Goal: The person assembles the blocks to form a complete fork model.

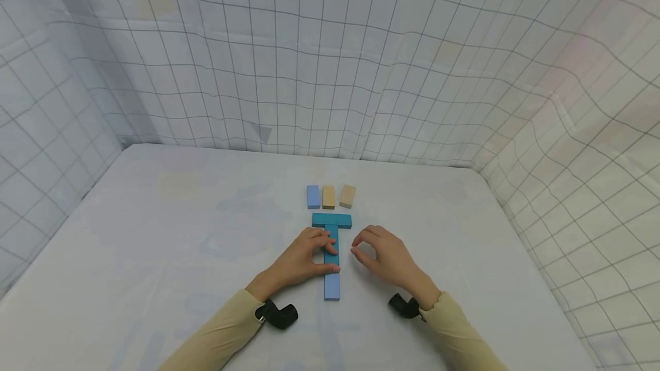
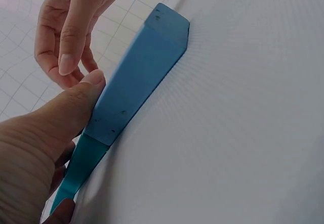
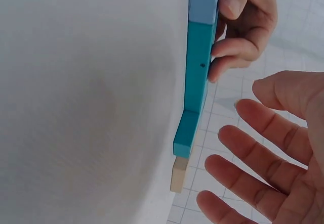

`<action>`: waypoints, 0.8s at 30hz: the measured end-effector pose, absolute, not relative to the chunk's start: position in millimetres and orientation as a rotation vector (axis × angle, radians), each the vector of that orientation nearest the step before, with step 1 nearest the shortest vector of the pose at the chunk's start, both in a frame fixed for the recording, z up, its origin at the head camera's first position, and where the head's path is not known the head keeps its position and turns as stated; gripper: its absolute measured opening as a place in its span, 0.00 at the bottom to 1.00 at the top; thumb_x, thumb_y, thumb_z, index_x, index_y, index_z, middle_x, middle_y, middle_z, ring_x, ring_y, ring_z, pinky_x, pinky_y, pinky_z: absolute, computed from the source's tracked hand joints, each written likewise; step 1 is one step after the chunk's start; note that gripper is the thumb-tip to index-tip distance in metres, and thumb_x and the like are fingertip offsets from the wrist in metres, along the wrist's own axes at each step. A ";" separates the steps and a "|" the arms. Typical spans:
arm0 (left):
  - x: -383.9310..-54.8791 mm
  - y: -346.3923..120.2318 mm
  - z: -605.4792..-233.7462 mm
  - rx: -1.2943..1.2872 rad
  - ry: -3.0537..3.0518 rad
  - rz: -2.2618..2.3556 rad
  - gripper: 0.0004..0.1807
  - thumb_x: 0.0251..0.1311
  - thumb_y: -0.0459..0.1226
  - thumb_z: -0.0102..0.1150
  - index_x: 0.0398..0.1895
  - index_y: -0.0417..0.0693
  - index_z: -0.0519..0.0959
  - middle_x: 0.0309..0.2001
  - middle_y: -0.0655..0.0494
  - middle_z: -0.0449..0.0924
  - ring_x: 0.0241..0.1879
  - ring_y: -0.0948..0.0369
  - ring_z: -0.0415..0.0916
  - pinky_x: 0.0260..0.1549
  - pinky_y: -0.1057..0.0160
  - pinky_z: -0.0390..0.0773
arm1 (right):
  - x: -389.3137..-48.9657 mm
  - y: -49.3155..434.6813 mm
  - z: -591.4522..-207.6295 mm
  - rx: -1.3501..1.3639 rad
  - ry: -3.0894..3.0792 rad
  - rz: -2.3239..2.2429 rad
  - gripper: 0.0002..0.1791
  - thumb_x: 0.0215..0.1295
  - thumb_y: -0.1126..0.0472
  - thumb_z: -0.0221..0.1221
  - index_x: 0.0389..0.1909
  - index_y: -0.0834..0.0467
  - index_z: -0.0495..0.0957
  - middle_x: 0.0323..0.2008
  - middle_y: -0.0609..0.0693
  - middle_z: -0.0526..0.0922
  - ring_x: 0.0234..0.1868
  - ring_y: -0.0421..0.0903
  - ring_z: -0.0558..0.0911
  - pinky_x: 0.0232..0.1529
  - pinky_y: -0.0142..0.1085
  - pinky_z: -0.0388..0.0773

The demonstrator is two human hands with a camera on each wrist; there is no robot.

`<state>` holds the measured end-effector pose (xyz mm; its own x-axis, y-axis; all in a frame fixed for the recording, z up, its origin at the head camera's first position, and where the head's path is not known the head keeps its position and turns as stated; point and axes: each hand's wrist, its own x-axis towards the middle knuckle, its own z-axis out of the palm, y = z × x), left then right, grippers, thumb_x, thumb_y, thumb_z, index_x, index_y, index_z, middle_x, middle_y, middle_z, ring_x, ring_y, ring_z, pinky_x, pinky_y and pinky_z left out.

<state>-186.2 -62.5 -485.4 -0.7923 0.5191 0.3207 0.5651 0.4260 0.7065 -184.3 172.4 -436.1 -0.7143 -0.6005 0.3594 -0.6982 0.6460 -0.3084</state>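
Note:
A teal bar (image 1: 325,218) lies crosswise on the white table. From its middle a teal block (image 1: 332,259) runs toward me, and a light-blue block (image 1: 332,287) continues that line, forming a T shape. My left hand (image 1: 307,255) reaches over the stem from the left. Its thumb (image 2: 83,93) touches the light-blue block near the seam, and its loosely bent fingers rest over the teal block. Just right of the stem hovers my right hand (image 1: 390,257), holding nothing. In the right wrist view its fingers (image 3: 253,176) are spread and relaxed, apart from the blocks.
Beyond the T stand three small blocks in a row: a light-blue one (image 1: 313,196), a yellow one (image 1: 328,196) and a tan one (image 1: 348,196). White table surface (image 1: 180,245) surrounds them. Grid-patterned cloth (image 1: 309,73) hangs behind the table and along both sides.

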 end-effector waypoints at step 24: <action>-184.1 -62.0 -482.2 -0.986 -2.616 -1.318 0.14 0.48 0.49 0.72 0.34 0.55 0.81 0.51 0.59 0.75 0.61 0.56 0.62 0.60 0.54 0.63 | -249.9 154.5 -434.1 0.885 -2.861 0.633 0.24 0.67 0.68 0.49 0.64 0.65 0.67 0.64 0.62 0.66 0.64 0.58 0.66 0.59 0.52 0.65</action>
<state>-184.1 -62.0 -482.2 -0.7952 0.5180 0.3151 0.5616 0.4331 0.7050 -249.9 154.5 -434.1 -0.8298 -0.5228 0.1950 -0.5563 0.7476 -0.3628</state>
